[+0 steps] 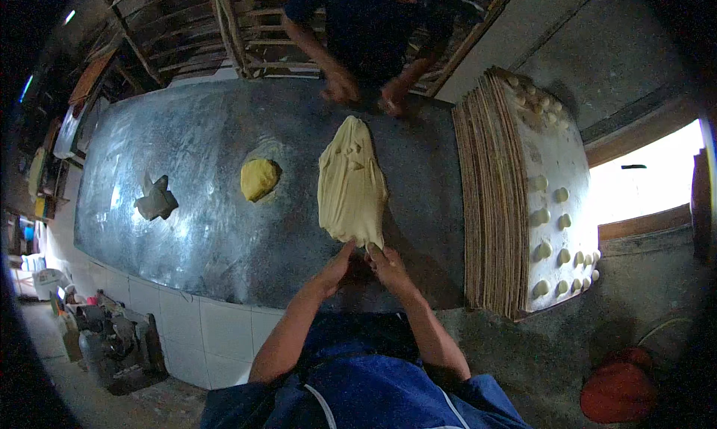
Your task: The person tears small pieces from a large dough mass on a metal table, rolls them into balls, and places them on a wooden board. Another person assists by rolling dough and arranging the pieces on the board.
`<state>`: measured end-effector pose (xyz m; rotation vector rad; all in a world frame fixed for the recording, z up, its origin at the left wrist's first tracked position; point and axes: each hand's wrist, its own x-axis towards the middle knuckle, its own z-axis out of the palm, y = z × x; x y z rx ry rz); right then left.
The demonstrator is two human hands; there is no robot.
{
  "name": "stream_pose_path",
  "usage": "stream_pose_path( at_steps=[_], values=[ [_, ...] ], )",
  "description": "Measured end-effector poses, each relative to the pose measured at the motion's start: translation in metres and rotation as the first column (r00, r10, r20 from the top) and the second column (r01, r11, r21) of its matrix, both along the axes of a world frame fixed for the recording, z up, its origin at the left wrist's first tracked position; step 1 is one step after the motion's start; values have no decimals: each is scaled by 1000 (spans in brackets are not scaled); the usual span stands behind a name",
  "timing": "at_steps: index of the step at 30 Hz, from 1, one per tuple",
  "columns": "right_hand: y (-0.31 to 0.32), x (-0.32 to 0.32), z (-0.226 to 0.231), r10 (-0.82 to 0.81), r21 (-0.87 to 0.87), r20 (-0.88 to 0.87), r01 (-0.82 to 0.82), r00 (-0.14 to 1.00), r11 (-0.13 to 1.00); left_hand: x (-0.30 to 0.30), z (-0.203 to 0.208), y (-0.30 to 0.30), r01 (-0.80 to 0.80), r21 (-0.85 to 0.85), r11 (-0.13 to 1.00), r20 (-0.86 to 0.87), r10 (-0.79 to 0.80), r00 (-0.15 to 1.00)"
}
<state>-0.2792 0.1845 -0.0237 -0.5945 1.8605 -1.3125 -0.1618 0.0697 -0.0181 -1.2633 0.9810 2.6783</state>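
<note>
A long slab of pale dough point(351, 186) lies lengthwise on the dark worktable point(202, 250), its far end narrowed and its surface creased and folded. At its near end, my left hand point(335, 271) and my right hand point(390, 270) are side by side, fingers closed on the dough's edge. Part of the fingers is hidden against the dough. Left of the slab sits a smaller yellow lump point(260, 179) that looks like dough or fat. Farther left lies a crumpled grey cloth or bag point(155, 198).
Across the table stands a co-worker point(358, 33), both hands just beyond the dough's far end. At the right, a tall stack of boards point(489, 205) borders the table, with small pale dough pieces on its outer face. A red object point(620, 388) is at lower right; machinery point(116, 343) at lower left.
</note>
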Motion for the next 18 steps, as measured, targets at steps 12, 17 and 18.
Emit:
stream_pose_path(
  at_steps=[12, 17, 18],
  values=[
    [33, 4, 113, 407, -309, -197, -450, 892, 838, -28, -14, 25, -162, 80, 983, -92, 169, 981],
    [-81, -11, 30, 608, -180, -30, -603, 793, 777, 18, -46, 38, 298, -899, 322, 217, -264, 940],
    [-91, -7, 7, 638, -108, -111, -647, 762, 755, 19, -38, 32, 499, -824, 268, 400, -349, 847]
  ],
)
